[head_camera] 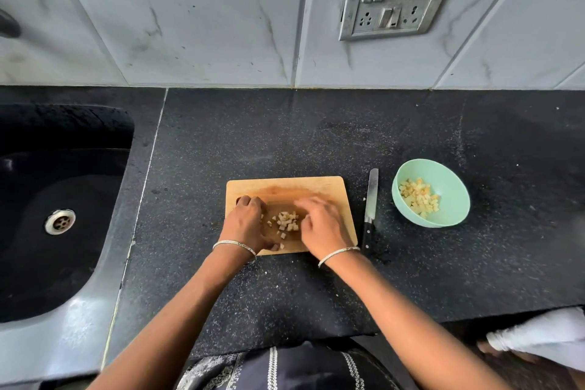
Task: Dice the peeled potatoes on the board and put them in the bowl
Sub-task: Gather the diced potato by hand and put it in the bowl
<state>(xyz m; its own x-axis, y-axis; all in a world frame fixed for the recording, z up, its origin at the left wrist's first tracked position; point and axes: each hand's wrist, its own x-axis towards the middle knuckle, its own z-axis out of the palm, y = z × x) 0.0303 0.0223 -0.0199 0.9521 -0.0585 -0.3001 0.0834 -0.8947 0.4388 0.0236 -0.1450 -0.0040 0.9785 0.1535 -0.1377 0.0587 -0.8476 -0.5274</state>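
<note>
Centrally, a small heap of diced potato (286, 222) sits on the wooden board (285, 187), flanked by both hands, likely to herd it together for lifting. The left hand (248, 222) curls its fingers down onto the board; whether it grips any pieces I cannot tell. The right hand (321, 225) is loose, fingers apart, slightly blurred. Just right, a knife (371, 199) lies set aside on the tabletop (411, 279), freeing both hands. Farther right, a green bowl (456, 196) holds potato cubes (419, 201).
</note>
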